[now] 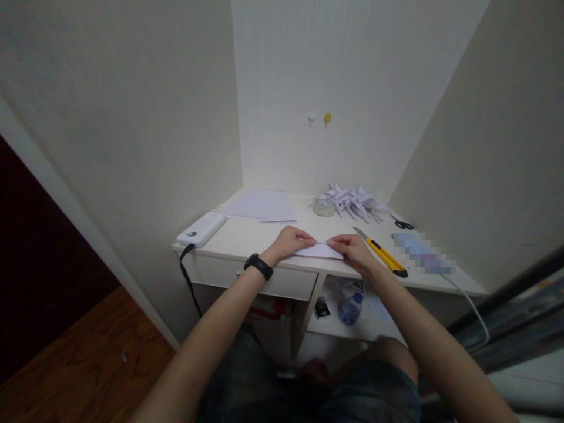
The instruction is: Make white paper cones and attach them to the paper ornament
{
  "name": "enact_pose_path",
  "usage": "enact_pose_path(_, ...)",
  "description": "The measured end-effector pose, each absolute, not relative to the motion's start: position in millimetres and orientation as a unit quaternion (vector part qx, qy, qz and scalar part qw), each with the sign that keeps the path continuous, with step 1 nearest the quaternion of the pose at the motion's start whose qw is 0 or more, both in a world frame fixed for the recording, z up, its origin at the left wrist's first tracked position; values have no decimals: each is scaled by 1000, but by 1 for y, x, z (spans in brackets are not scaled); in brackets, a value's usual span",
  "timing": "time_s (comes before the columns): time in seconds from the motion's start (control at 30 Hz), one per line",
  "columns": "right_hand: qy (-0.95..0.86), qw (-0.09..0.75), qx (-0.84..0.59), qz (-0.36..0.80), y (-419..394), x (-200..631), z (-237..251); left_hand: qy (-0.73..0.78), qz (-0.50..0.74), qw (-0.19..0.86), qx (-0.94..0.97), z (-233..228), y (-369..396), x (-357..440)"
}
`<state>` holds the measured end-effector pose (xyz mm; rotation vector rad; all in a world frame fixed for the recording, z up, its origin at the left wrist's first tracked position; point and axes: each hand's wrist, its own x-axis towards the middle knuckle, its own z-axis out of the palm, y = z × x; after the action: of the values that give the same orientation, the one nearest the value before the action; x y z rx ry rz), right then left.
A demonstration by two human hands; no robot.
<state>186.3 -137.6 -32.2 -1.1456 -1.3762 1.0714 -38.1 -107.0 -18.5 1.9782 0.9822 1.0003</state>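
Observation:
A small piece of white paper [319, 251] lies at the front edge of the white desk, between both hands. My left hand [291, 242], with a black watch on its wrist, pinches the paper's upper edge from the left. On the other side my right hand [352, 249] grips the same edge, thumb and fingers pressed together. The paper looks folded along that edge. Just right of my right hand lies a yellow utility knife [385, 257] with its blade out. Behind the hands are flat paper sheets [259, 204] and a heap of folded paper pieces [355, 201].
A clear tape roll [324, 207] sits beside the heap. Black-handled scissors [403, 224] and a blurred-out item [423, 254] with a white cable are at right. At left is a white power strip-like box [202, 229]. A plastic bottle [351, 308] lies on the shelf below.

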Motion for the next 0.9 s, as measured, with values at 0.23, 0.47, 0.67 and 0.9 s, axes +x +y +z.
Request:
enact_pose_path(0.23, -532, 535, -468, 460, -137, 187, -33, 384, 396, 364, 750, -18, -108, -39)
enact_pose_path(0.47, -525, 527, -471, 475, -138, 188, -31, 367, 406, 391, 740, -20, -106, -42)
enact_pose_path(0.67, -526, 525, -477, 469, -139, 188, -30, 360, 429, 409, 720, -24, -103, -42)
enact_pose_path(0.9, -515, 540, -470, 471, -137, 187, -32, 369, 432, 397, 721, -24, -104, -42)
